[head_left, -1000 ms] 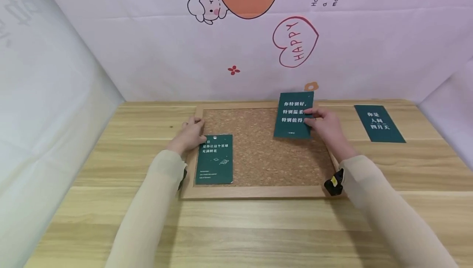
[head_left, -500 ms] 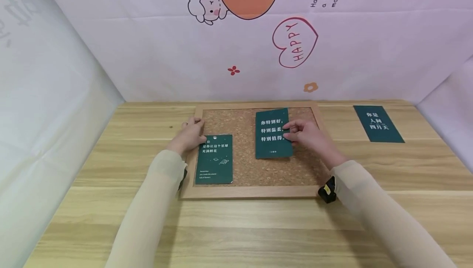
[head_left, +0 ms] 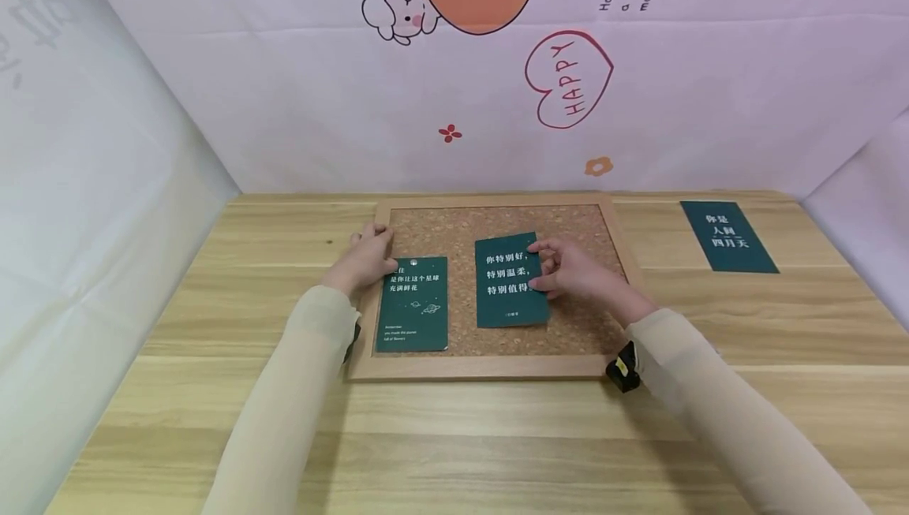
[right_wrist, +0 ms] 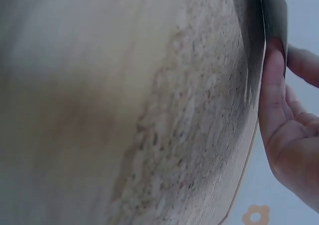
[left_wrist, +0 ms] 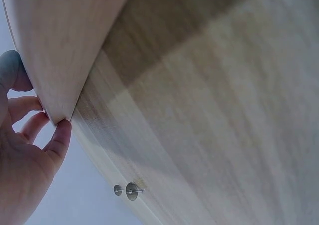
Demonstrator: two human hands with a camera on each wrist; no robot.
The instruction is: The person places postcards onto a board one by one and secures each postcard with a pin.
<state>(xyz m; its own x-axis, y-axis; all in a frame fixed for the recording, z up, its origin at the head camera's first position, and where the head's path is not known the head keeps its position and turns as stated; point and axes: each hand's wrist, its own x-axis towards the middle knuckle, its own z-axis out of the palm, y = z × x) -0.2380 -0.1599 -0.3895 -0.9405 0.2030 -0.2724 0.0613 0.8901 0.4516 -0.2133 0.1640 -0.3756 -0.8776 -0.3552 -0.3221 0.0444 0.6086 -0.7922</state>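
Note:
A wood-framed corkboard point(head_left: 490, 367) lies on the table. My left hand point(head_left: 365, 259) grips its left frame, and the left wrist view shows the fingertips around the frame's edge. Near that thumb, a dark green card point(head_left: 415, 318) with white text and planet drawings lies over the cork's left side, a small round tack point(head_left: 413, 262) at its top. Between thumb and fingers, my right hand point(head_left: 574, 269) pinches the right edge of a second green card point(head_left: 507, 302), slightly tilted over the middle of the cork. In the right wrist view this card point(right_wrist: 275, 15) is seen edge-on, close over the board.
A third green card point(head_left: 731, 239) lies on the wooden table point(head_left: 454, 444) to the right of the board. Two metal tacks point(left_wrist: 131, 190) sit on the table in the left wrist view. White printed cloth point(head_left: 319, 105) stands behind the table and along both sides.
My right hand has brought the pinched card left and nearer to me, from the board's upper right corner to its middle. The left hand has stayed in place.

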